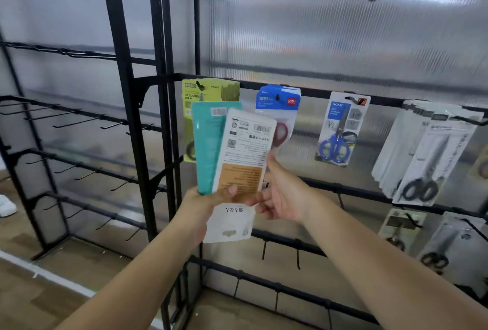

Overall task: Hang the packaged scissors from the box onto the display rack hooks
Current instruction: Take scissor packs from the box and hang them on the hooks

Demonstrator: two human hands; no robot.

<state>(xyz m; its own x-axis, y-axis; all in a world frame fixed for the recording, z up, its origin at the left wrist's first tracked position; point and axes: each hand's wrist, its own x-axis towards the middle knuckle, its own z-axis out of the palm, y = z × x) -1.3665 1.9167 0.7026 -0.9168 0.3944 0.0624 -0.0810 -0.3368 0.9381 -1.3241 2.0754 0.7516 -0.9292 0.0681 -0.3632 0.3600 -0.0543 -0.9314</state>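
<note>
I hold two scissor packages fanned out in front of the black display rack [311, 92]. My left hand [204, 201] grips a teal package [207, 150] and a white package [243, 160], both back side towards me and upside down. My right hand [280, 195] pinches the white package's right edge and its lower part. A green scissors pack [211, 92], a blue-and-white pack [280, 108] with red handles and a pack of blue-handled scissors [340, 131] hang on hooks behind. The box is out of view.
White packs of black-handled scissors [427, 160] hang in stacks at right, with more packs [438, 245] on the row below. Bare hooks [297, 258] line the lower bars and the left rack section [79, 118]. The floor is wood-patterned.
</note>
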